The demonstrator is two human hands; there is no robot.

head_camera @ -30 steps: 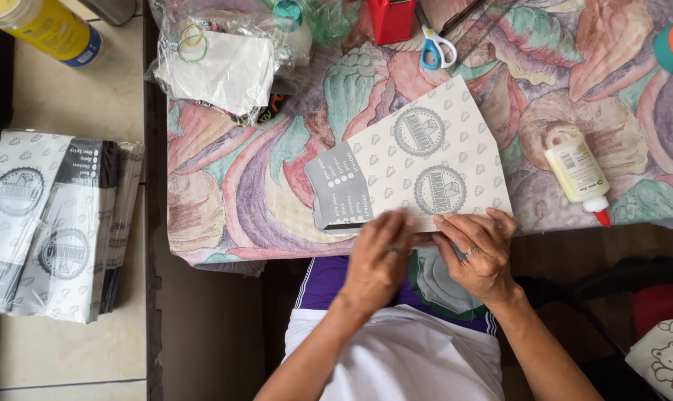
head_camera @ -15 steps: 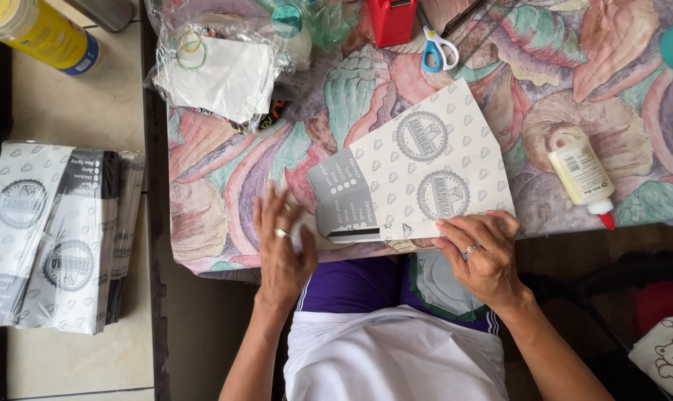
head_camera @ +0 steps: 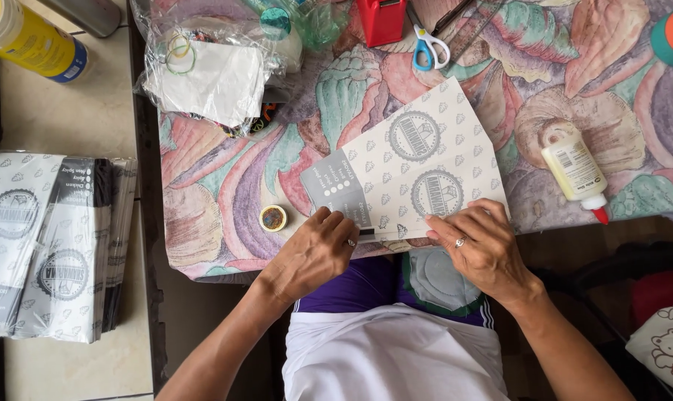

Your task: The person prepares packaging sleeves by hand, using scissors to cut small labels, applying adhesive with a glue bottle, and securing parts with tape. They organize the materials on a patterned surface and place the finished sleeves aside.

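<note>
The paper sheet (head_camera: 418,160), grey-white with small printed shapes and two round stamps, lies tilted on the table (head_camera: 225,200) at its near edge, with a darker grey panel on its left part. My left hand (head_camera: 314,252) rests on the sheet's lower left corner, fingers curled down against the paper at the fold line there; it presses rather than pinches, and it wears a ring. My right hand (head_camera: 481,249) lies flat on the sheet's lower right edge, fingers spread a little and pointing left along the edge, also with a ring. The two hands are apart, with a strip of the sheet's near edge showing between them. Just left of the sheet, near my left hand, sits a small round tin (head_camera: 273,218) on the cloth. Right of the sheet lies a glue bottle (head_camera: 574,172) with a red tip, apart from the paper. Beyond the sheet's far corner lie scissors (head_camera: 429,44) with blue handles, and a red box (head_camera: 381,18) stands next to them. Far left of the sheet, past the table's edge, a stack of bags (head_camera: 50,249) of the same print lies on a lower surface. Beyond the sheet to the left sits a clear plastic bag (head_camera: 210,74) holding white paper.
</note>
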